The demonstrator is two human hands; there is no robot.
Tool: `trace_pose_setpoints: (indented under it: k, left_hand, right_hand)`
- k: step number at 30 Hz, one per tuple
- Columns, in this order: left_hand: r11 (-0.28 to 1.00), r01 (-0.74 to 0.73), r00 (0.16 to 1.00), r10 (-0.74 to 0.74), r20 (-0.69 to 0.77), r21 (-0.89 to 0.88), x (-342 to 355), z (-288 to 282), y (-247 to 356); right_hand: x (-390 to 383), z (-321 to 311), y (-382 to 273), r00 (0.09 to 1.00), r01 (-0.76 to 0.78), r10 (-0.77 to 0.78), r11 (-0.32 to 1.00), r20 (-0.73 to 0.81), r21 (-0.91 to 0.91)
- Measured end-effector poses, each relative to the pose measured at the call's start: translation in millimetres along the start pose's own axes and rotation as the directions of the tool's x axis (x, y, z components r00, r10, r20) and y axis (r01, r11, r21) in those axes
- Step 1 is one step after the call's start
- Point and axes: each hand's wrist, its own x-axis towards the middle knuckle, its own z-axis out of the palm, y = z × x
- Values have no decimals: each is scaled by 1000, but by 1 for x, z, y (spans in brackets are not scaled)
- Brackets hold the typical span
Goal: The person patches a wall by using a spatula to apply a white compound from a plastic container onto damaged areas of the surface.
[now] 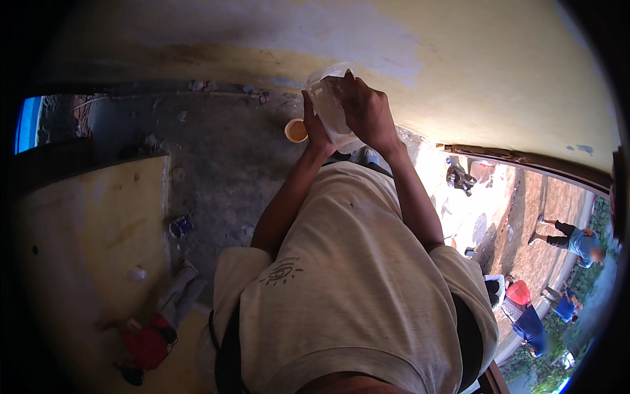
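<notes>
A translucent white plastic container (331,111) is held up close to the wall, its open side tilted toward me. My left hand (317,134) is closed on its left side, with the thumb along the rim. Over the container's opening is my right hand (367,113), its fingers bent and pressed together. Something flat and brownish shows by those fingers, too dark to name. Pale material or residue seems to line the container. Below it, on the floor, stands a small round bucket (296,131) with orange-tan contents.
A patchy yellow and grey wall (459,59) rises before me. A blue can (180,226) lies on the grey floor (216,151) at left. A person in red (147,345) is by the low yellow wall (98,223). Through the doorway at right, several people are outdoors.
</notes>
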Motion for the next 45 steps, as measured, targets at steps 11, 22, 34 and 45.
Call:
trace_pose_setpoints:
  k: [11,22,34,45]
  left_hand:
    - [997,-16,1000,16,0,69,0,-10,5]
    - [991,121,993,-121,-5,55,-3,-24,8]
    - [982,169,984,-164,-69,81,-6,-20,8]
    - [972,220,976,-219,-16,87,-2,-22,11]
  right_hand:
    - [-3,-3,1,996,-91,88,991,-35,-95]
    - [-13,10,-1,956,-288,287,958,-65,1]
    - [-12,9,0,998,-53,57,989,21,-136]
    - [-15,8,1,993,-109,114,986,33,-127]
